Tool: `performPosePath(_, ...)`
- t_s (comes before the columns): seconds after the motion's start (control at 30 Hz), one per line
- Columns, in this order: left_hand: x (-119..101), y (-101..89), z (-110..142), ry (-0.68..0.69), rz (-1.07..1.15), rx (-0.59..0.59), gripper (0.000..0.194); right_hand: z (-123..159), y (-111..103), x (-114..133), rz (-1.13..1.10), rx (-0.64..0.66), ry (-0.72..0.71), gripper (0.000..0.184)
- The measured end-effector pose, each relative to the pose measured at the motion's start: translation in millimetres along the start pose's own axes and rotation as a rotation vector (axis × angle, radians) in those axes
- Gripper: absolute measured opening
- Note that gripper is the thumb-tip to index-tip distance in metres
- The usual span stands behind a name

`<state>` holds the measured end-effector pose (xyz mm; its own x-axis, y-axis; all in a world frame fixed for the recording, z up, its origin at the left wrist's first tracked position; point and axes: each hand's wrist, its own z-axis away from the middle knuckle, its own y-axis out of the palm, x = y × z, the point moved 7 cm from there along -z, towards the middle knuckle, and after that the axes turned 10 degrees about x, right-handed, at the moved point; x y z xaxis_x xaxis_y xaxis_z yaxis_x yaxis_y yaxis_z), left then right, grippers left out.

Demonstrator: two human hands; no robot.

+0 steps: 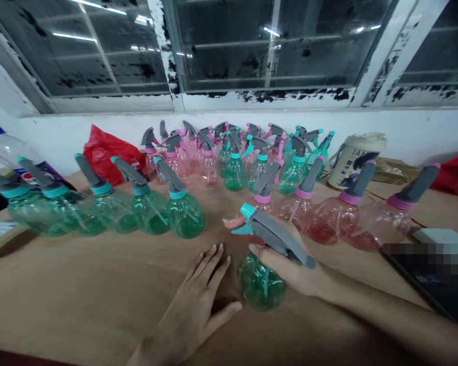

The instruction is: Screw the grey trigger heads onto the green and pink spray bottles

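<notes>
The right hand (292,262) had its grip closed around the neck of a green spray bottle (261,287), between five and six o'clock in the view, its gray-and-teal trigger head (277,234) tilted with the nozzle toward ten o'clock. The base seemed to be on the counter (99,300) or just above it; the blur made that hard to tell. Between six and seven o'clock, the left hand (194,302) lay palm down, its grip apart and empty, fingers spread on the counter near the bottle.

Five green bottles (185,216) with teal collars stood in a row from eight to nine o'clock, and four pink bottles (330,221) ran from one to four o'clock. A crowded group of pink and green sprayers (234,173) stood around twelve o'clock, before the white wall (118,119). A red bag (105,155) lay near ten o'clock, and a printed cup (353,162) stood near two o'clock. At four o'clock lay a dark flat object (423,279), partly pixelated.
</notes>
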<state>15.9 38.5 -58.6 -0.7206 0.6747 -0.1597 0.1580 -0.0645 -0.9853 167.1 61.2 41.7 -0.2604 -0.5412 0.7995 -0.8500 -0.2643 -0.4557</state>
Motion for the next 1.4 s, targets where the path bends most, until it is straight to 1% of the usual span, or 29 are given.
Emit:
performPosePath(0.1,2,2.2,1,-0.007,-0.008,-0.027,0.071,-1,1,-1,-0.089,0.022,-0.001,0.041)
performPosePath(0.33,5,8.9,1,0.000,-0.035,-0.023,0.062,0,4,-7,-0.119,0.053,-0.020,0.040)
performPosePath(0.43,3,6.6,0,-0.024,-0.051,-0.023,0.059,1,2,-10,-0.093,0.026,-0.018,0.038)
performPosePath(0.53,-1,3.4,-1,-0.041,-0.055,-0.025,0.056,2,3,-11,-0.080,0.026,-0.010,0.038)
performPosePath(0.8,-3,0.4,-1,-0.044,-0.063,-0.099,0.050,3,1,-8,-0.096,0.039,-0.027,0.035)
performPosePath(0.97,-5,0.0,-3,-0.039,-0.100,-0.085,0.051,4,1,-12,-0.106,0.050,-0.030,0.033)
performPosePath(1.23,-4,2.3,-2,-0.033,-0.119,-0.108,0.051,4,-1,-13,-0.096,-0.001,-0.107,0.037)
performPosePath(1.4,-13,3.8,-2,-0.070,-0.195,-0.141,0.051,5,-4,-12,-0.049,-0.012,-0.102,0.038)
